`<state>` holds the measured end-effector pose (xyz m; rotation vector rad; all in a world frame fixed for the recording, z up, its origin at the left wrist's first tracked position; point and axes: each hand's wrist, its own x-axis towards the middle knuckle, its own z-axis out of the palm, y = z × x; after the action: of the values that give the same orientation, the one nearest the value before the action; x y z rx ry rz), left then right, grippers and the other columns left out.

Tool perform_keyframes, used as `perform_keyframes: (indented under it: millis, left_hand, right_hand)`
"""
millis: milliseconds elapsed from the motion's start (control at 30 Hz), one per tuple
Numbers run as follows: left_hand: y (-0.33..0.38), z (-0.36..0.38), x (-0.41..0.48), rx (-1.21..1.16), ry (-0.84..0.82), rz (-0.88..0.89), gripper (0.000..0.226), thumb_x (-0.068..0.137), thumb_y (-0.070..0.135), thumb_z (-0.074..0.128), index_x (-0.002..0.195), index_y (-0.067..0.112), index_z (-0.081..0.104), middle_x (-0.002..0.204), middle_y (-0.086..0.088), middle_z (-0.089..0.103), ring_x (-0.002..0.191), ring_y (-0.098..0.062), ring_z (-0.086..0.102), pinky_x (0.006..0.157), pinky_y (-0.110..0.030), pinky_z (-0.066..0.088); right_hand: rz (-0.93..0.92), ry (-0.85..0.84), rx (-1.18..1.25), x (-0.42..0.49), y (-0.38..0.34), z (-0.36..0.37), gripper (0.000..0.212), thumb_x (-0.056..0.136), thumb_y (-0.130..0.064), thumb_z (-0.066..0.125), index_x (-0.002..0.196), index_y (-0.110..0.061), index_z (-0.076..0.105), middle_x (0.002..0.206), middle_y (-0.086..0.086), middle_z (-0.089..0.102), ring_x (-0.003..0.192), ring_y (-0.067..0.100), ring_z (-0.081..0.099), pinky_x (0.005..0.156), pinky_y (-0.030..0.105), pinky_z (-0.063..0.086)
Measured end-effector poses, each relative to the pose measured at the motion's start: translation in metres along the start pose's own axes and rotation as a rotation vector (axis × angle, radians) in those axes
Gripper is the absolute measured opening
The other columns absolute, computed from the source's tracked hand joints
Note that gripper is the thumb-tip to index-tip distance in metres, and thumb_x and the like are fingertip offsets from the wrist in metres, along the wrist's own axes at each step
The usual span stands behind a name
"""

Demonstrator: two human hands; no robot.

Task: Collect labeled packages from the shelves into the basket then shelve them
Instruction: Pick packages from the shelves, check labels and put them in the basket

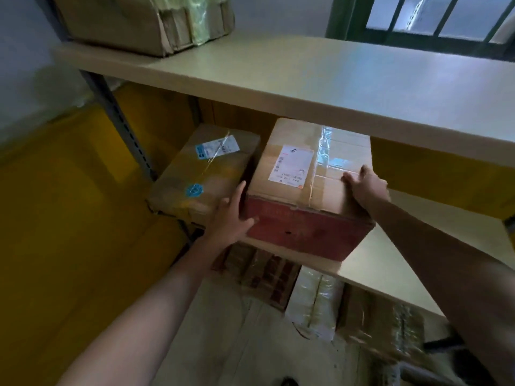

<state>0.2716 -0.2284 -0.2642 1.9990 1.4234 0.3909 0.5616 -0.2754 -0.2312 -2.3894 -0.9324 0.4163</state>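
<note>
Left hand [232, 215]: pressed on the near left corner of the red-sided cardboard box [309, 190], thumb on its red front.
Right hand [366, 185]: fingers spread on the box's top right edge.
Box: sits on the middle shelf [390, 254], white shipping label [292, 167] on top, clear tape along the seam.
Neighbour: brown parcel [200, 174] with blue stickers, just beside, on the left.
Upper shelf [334, 87]: taped carton [145, 20] at its left end.
Below: wrapped packages [315, 299], blurred.

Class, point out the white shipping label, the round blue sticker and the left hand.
white shipping label [291, 167], head view, label's middle
round blue sticker [194, 190], head view, sticker's centre
left hand [232, 215], head view, back of the hand
</note>
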Motion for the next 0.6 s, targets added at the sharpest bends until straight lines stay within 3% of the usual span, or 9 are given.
perform_keyframes:
  millis: [133,267,367,467,600]
  left_hand:
    - [-0.044,-0.022,-0.006,-0.034,0.087,0.027,0.075,0.081,0.03,0.062,0.143,0.034,0.019,0.139,-0.011,0.042,0.127,-0.029,0.04,0.105,-0.045,0.034]
    - [-0.081,-0.047,-0.017,-0.083,0.075,0.06,0.068,0.083,0.027,0.063,0.141,0.026,0.028,0.132,-0.003,0.052,0.122,-0.026,0.047,0.091,-0.028,0.033]
    - [-0.11,-0.07,-0.031,-0.063,0.066,0.125,0.058,0.082,0.024,0.062,0.135,0.026,0.038,0.12,0.0,0.054,0.119,-0.025,0.05,0.085,-0.025,0.034]
    - [-0.143,-0.086,-0.049,-0.03,0.031,0.114,0.052,0.085,0.021,0.06,0.133,0.019,0.043,0.126,-0.008,0.053,0.117,-0.023,0.05,0.087,-0.026,0.035]
    - [-0.181,-0.09,-0.073,0.014,-0.039,0.051,0.044,0.087,0.014,0.057,0.13,0.012,0.047,0.127,-0.012,0.052,0.115,-0.024,0.05,0.086,-0.025,0.035]
  right_hand:
    - [-0.104,0.151,-0.111,-0.021,-0.012,0.002,0.058,0.089,-0.037,0.057,0.133,-0.004,0.04,0.132,0.028,0.044,0.125,0.04,0.039,0.105,0.047,0.033]
    - [-0.341,0.164,-0.03,-0.085,-0.042,0.019,0.067,0.089,-0.03,0.059,0.146,-0.013,0.028,0.154,0.013,0.024,0.142,0.028,0.021,0.112,0.036,0.022]
    - [-0.471,0.166,0.017,-0.137,-0.072,0.049,0.061,0.085,-0.022,0.064,0.139,-0.01,0.04,0.146,0.015,0.037,0.133,0.03,0.035,0.107,0.038,0.032]
    - [-0.487,0.148,0.065,-0.187,-0.09,0.087,0.047,0.081,-0.017,0.066,0.125,-0.009,0.052,0.128,0.015,0.05,0.113,0.032,0.053,0.086,0.037,0.047]
    - [-0.452,-0.066,0.021,-0.228,-0.088,0.135,0.037,0.081,-0.014,0.063,0.118,-0.008,0.057,0.113,0.013,0.059,0.104,0.032,0.058,0.081,0.037,0.047]
